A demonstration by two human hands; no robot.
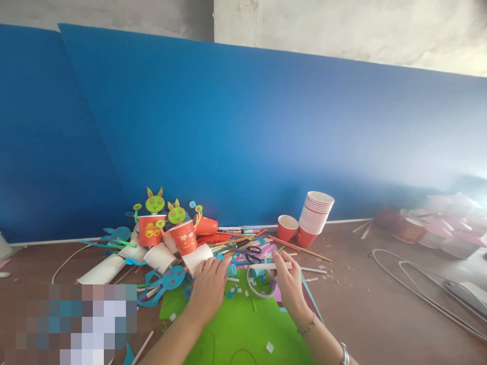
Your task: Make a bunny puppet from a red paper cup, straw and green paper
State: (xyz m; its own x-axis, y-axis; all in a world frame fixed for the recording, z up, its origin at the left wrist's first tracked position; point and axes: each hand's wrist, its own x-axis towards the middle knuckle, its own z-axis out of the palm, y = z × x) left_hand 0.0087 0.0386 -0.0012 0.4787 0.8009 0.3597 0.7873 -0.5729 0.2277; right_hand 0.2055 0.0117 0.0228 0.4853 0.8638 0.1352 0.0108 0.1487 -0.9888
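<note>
My right hand [288, 280] is closed around a slim white pen-like stick [264, 266], held level with its end pointing left. Below the stick lies a roll of clear tape [262, 290], and black-handled scissors [252, 253] lie just behind. My left hand [210, 286] is palm down with fingers stretched forward, beside a white paper tube or cup [198, 257]; whether it touches this is hard to tell. Under both hands is a green paper sheet [243, 329] with small white scraps. Left of my left hand lies a blue paper cutout with a face [173, 277].
Red cups with green rabbit-like figures [154, 204] stand at the back left. Pens and sticks [236, 238] are heaped mid-table. A single red cup [286, 228] and a cup stack [315, 213] stand behind. A blue partition [243, 137] backs the table; cables [411, 284] lie right.
</note>
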